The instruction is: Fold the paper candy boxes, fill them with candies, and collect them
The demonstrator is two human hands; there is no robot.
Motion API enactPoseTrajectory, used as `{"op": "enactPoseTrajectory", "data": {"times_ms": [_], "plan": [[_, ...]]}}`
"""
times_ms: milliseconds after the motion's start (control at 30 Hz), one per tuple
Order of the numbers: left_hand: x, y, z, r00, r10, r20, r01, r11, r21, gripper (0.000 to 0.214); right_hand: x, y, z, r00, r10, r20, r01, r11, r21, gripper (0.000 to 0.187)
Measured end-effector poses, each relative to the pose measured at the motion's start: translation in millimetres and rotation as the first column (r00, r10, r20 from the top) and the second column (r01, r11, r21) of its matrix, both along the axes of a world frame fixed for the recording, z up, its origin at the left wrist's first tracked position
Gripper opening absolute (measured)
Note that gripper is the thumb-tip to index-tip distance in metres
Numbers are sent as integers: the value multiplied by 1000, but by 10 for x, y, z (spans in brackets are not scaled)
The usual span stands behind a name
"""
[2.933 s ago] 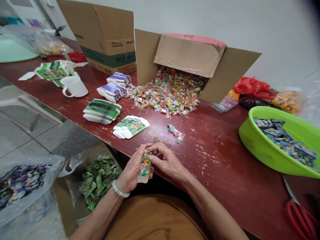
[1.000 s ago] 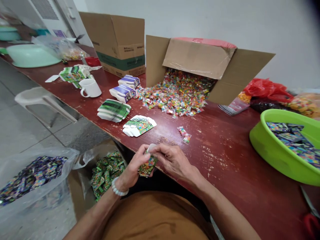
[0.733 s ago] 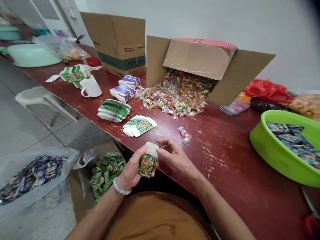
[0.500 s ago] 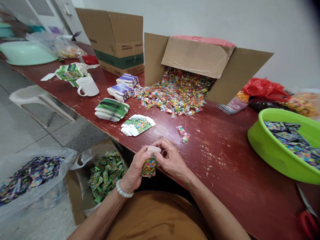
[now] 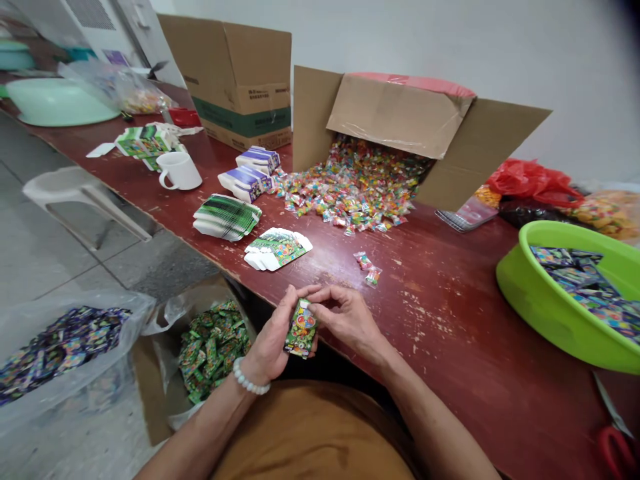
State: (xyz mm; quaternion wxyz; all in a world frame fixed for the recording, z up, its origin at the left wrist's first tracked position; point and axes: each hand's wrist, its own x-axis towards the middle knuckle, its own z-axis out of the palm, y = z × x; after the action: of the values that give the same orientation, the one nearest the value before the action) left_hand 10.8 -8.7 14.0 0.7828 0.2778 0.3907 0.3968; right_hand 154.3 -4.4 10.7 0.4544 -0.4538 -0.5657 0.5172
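A small green printed candy box (image 5: pixel 301 329) is held upright over the table's near edge. My left hand (image 5: pixel 274 337), with a pale bead bracelet at the wrist, is closed around its left side and back. The fingers of my right hand (image 5: pixel 345 320) pinch the box's upper right corner, near the top flap. Just beyond my hands lie two wrapped candies (image 5: pixel 367 268) on the red table. To their left is a fanned stack of flat green cartons (image 5: pixel 279 249), with a thicker green carton stack (image 5: pixel 227 217) behind it.
An open cardboard box (image 5: pixel 395 120) spills wrapped candies (image 5: pixel 350 190) onto the table. A white mug (image 5: pixel 180 171) and purple cartons (image 5: pixel 246 183) stand left. A green basin (image 5: pixel 560 313) of packets and scissors (image 5: pixel 616 427) are right. Below left are a bag (image 5: pixel 140 310) and a box (image 5: pixel 150 393) of packets.
The white top flap of the candy box, standing up between my fingers before, is now folded down. The box's printed front shows more fully, and my right fingers have shifted to its upper right side.
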Motion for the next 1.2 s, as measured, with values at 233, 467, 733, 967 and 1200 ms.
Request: {"op": "enactPoseTrajectory", "data": {"times_ms": [233, 467, 733, 967, 1200], "plan": [[-30, -10, -80, 1000, -25, -9, 25, 999, 26, 59, -31, 64, 39, 970, 0, -244, -47, 981, -187, 22], [-52, 64, -65, 992, 8, 130, 5, 994, -106, 39, -14, -91, -56, 995, 74, 62, -79, 994, 78, 21], [-83, 163, -93, 958, 181, 223, -130, 965, -226, 36, -92, -132, -131, 865, 2, 502, -249, 871, 425, 101], [-110, 105, -141, 952, 277, 128, -243, 942, -229, 38, -306, -36, -166, 844, -38, 535, -242, 864, 442, 72], [-1024, 27, -415, 794, 402, -456, -348, 916, 202, 61, -317, 547, -200, 841, 98, 532, -301, 902, 310, 84]]}}
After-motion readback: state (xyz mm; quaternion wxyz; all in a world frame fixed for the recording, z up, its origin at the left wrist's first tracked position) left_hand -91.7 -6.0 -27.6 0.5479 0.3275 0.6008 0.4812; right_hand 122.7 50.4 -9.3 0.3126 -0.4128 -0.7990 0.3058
